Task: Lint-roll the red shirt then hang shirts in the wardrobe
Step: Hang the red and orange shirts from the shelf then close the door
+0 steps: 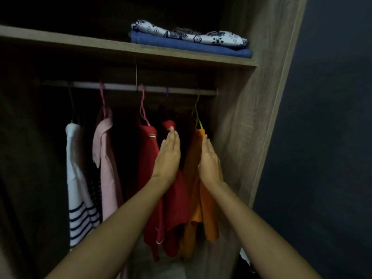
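Touching red shirt, left hand; right hand on orange shirt.

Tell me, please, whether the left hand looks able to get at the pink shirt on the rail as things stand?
Probably yes. The left hand is open, holds nothing, and rests by a red shirt. Only another red shirt hangs between it and the pink shirt, whose front faces the open wardrobe.

Both bare forearms are stretched forward and upward, converging toward the middle. The left hand is held flat — fingers straight and pressed together, back of the hand shown. The right hand is likewise extended with straight fingers, its palm turned inward — nothing is gripped.
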### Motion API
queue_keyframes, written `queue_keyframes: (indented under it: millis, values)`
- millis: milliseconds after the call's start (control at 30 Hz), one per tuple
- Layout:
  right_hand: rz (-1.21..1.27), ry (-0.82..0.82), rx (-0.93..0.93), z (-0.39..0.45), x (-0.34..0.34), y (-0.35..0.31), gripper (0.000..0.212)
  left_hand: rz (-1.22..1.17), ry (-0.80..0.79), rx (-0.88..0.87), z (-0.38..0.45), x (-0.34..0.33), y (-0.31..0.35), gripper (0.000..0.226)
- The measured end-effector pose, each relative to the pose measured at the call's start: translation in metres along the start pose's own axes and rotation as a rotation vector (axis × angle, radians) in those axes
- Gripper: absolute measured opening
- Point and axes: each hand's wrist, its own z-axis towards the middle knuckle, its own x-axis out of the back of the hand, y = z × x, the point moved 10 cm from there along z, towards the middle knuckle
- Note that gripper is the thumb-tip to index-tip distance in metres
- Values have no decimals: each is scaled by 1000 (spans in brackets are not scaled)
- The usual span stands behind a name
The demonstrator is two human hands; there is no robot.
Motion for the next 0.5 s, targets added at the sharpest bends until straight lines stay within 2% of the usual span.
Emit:
queue_keyframes:
  millis: [300,367,500]
  values:
    - [40,17,39,-19,8,-10,83,-143,-88,61,-33,12,3,91]
    - [-7,72,68,-26,12,-22,80,-118,-105,53,-47,17,2,90]
    - [12,162,156,-40,13,-62,71,-139,47,-41,-78,48,-14,83]
